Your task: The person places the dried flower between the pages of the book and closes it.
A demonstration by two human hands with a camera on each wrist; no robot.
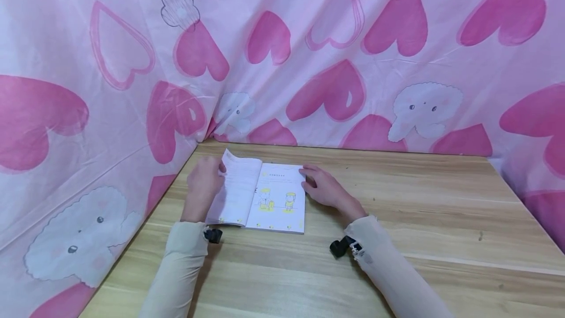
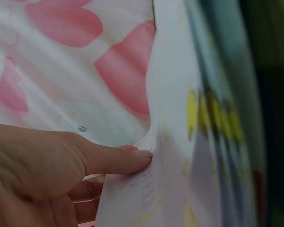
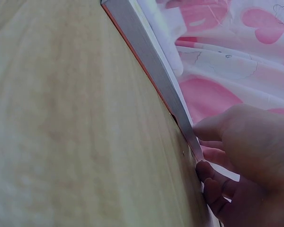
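An open book [image 1: 275,215] with white pages and yellow cartoon drawings lies on the wooden table. Its left-hand pages [image 1: 240,180] bend up at the far left corner. There my left hand [image 1: 205,180] pinches the page edge; in the left wrist view the thumb [image 2: 118,161] presses on the printed page [image 2: 137,194] with the fingers behind it. My right hand [image 1: 325,186] is at the book's right edge, toward the far corner. In the right wrist view its thumb and fingertips touch the edge of the page block [image 3: 154,61], fingers loosely bent.
The wooden table [image 1: 397,210] extends to the right and front of the book. A pink curtain [image 1: 326,63] with hearts and white fluffy animals hangs along the table's back and left edges. Small black cameras [image 1: 340,248] sit on both wrists.
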